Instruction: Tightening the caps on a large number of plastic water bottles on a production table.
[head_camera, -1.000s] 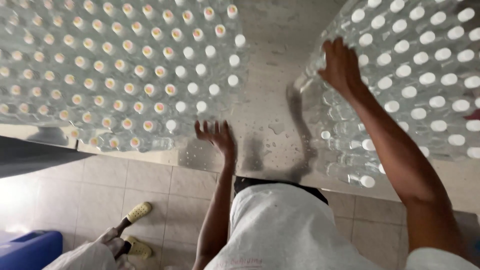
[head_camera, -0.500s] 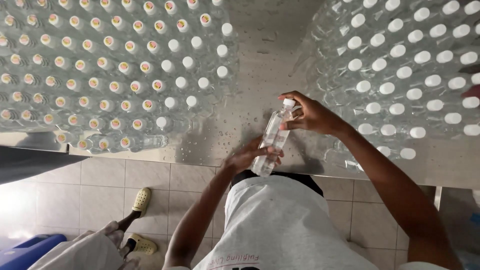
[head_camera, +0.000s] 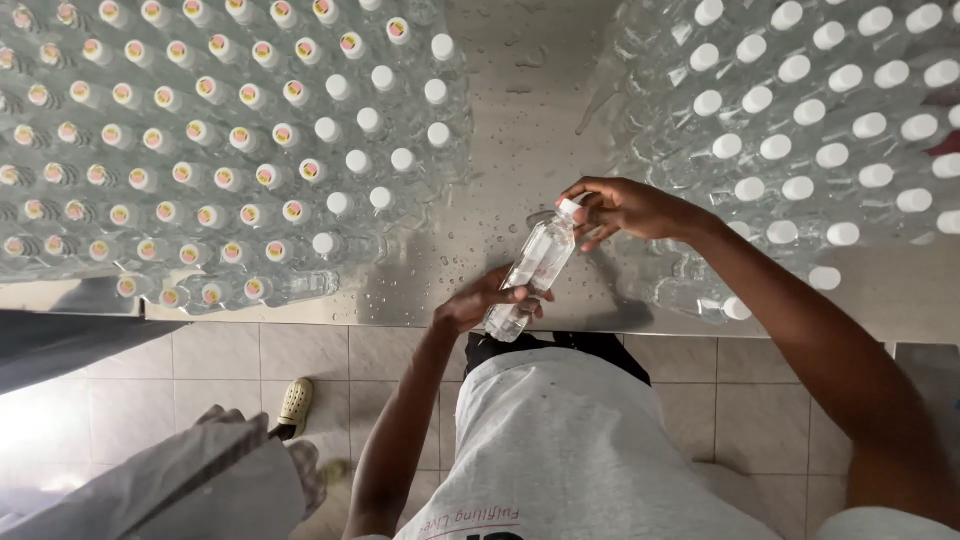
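We hold one clear plastic bottle (head_camera: 532, 272) tilted over the near edge of the wet steel bench (head_camera: 520, 110); our left hand (head_camera: 480, 300) is wrapped round its lower body to steady it, while our right hand (head_camera: 625, 208) pinches its white cap (head_camera: 569, 207), likely to turn it; see-through, slim, unlabelled; sticker-capped bottles (head_camera: 200, 150) crowd the left side, white-capped bottles (head_camera: 800, 110) the right.

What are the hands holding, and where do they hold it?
One clear plastic bottle. The left hand grips its lower body near the base; the right hand has its fingers at the white cap.
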